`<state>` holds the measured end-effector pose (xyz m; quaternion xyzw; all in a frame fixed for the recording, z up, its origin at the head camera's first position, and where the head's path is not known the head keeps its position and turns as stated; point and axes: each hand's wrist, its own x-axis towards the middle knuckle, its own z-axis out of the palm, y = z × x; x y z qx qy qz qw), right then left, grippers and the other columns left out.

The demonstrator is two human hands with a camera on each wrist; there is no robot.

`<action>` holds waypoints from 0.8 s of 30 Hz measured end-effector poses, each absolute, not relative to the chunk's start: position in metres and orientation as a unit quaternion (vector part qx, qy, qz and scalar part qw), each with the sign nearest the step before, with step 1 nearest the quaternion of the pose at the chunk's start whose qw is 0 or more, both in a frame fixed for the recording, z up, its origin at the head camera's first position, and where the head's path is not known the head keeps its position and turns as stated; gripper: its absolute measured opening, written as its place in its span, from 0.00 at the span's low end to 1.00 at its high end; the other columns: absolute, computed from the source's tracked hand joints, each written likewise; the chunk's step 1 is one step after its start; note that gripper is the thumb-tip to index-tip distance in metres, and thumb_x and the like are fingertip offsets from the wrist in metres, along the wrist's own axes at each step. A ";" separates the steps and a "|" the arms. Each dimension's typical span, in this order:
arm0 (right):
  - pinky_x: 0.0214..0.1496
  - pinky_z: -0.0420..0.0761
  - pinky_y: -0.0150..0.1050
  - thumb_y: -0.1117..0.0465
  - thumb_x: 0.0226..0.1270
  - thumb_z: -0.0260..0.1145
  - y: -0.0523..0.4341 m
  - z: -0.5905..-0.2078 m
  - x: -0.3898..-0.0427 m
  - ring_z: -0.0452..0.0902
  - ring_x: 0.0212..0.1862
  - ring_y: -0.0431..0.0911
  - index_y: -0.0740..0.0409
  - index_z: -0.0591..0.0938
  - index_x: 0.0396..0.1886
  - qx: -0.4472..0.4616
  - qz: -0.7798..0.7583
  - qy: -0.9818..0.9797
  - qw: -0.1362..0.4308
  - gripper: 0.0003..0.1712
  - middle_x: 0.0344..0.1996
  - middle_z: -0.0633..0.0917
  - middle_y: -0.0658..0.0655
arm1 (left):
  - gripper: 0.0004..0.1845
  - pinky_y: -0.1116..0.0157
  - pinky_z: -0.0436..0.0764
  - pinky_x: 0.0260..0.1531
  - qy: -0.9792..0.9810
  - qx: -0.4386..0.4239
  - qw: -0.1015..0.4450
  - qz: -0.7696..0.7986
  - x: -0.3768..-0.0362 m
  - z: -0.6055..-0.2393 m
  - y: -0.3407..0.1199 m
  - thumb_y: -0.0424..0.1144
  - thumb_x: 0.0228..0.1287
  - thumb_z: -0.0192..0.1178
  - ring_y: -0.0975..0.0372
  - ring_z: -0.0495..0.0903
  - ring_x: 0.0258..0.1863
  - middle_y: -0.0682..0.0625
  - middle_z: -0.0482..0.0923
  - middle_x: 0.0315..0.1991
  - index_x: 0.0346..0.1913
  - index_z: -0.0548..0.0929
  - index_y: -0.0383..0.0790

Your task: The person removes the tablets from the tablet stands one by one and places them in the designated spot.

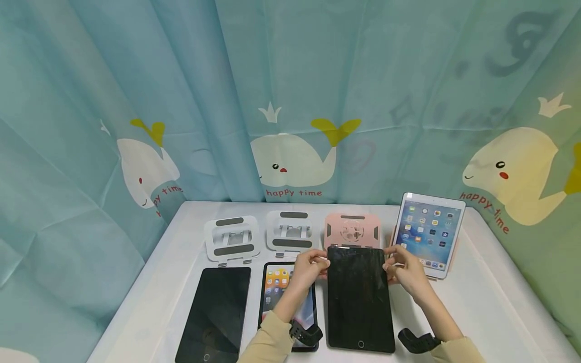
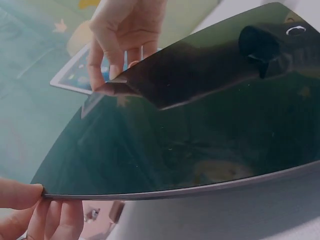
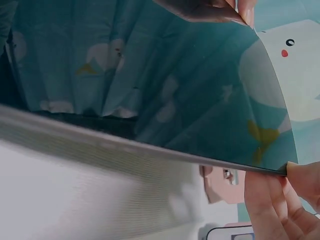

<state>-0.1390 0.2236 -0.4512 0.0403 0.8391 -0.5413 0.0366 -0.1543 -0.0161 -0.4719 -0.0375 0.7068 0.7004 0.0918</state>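
Both hands hold a black tablet (image 1: 360, 297) by its far corners, its dark glossy screen facing up. My left hand (image 1: 310, 269) pinches the far left corner, thumb on top and fingers beneath, as the left wrist view shows. At the far right corner, my right hand (image 1: 405, 267) pinches the edge likewise, thumb (image 3: 304, 181) over the screen side. The tablet's far edge is raised, and its home button end points toward me. Just behind it stands a pink tablet stand (image 1: 352, 228), partly covered by the tablet in the wrist views.
A white tablet (image 1: 428, 232) with a lit screen leans upright on a stand at the right. Two white stands (image 1: 232, 238) are to the left of the pink one. A lit tablet (image 1: 272, 290) lies under my left forearm, and another dark tablet (image 1: 215, 312) lies further left.
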 end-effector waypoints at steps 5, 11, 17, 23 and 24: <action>0.25 0.84 0.40 0.77 0.59 0.55 0.223 -0.457 -0.137 0.77 0.23 0.43 0.69 0.72 0.55 0.049 -0.539 0.840 0.047 0.22 0.28 0.79 0.59 | 0.13 0.68 0.83 0.24 0.701 -0.052 0.101 0.704 -0.151 -0.474 -0.017 0.27 0.59 0.61 0.66 0.74 0.21 0.54 0.75 0.24 0.47 0.81 0.27; 0.24 0.83 0.41 0.78 0.57 0.52 0.224 -0.465 -0.137 0.78 0.22 0.44 0.70 0.72 0.54 0.056 -0.540 0.838 0.056 0.22 0.27 0.79 0.57 | 0.13 0.69 0.82 0.23 0.705 -0.061 0.105 0.698 -0.149 -0.481 -0.018 0.27 0.59 0.61 0.66 0.74 0.20 0.54 0.75 0.23 0.47 0.81 0.28; 0.23 0.83 0.40 0.77 0.56 0.53 0.224 -0.471 -0.136 0.78 0.22 0.44 0.70 0.72 0.54 0.058 -0.541 0.837 0.064 0.22 0.26 0.79 0.57 | 0.12 0.70 0.82 0.22 0.702 -0.063 0.112 0.700 -0.147 -0.487 -0.017 0.27 0.60 0.60 0.66 0.73 0.19 0.54 0.74 0.22 0.47 0.81 0.27; 0.23 0.82 0.40 0.76 0.58 0.55 0.225 -0.478 -0.137 0.79 0.22 0.45 0.70 0.71 0.55 0.061 -0.540 0.836 0.071 0.23 0.27 0.79 0.58 | 0.14 0.69 0.82 0.21 0.707 -0.076 0.122 0.693 -0.149 -0.492 -0.015 0.28 0.60 0.60 0.66 0.72 0.19 0.55 0.72 0.21 0.49 0.80 0.25; 0.23 0.82 0.40 0.75 0.58 0.55 0.225 -0.478 -0.137 0.79 0.22 0.45 0.70 0.71 0.56 0.063 -0.540 0.836 0.073 0.23 0.27 0.80 0.58 | 0.15 0.69 0.82 0.21 0.707 -0.079 0.122 0.692 -0.149 -0.493 -0.015 0.28 0.60 0.60 0.66 0.72 0.19 0.55 0.72 0.21 0.49 0.80 0.25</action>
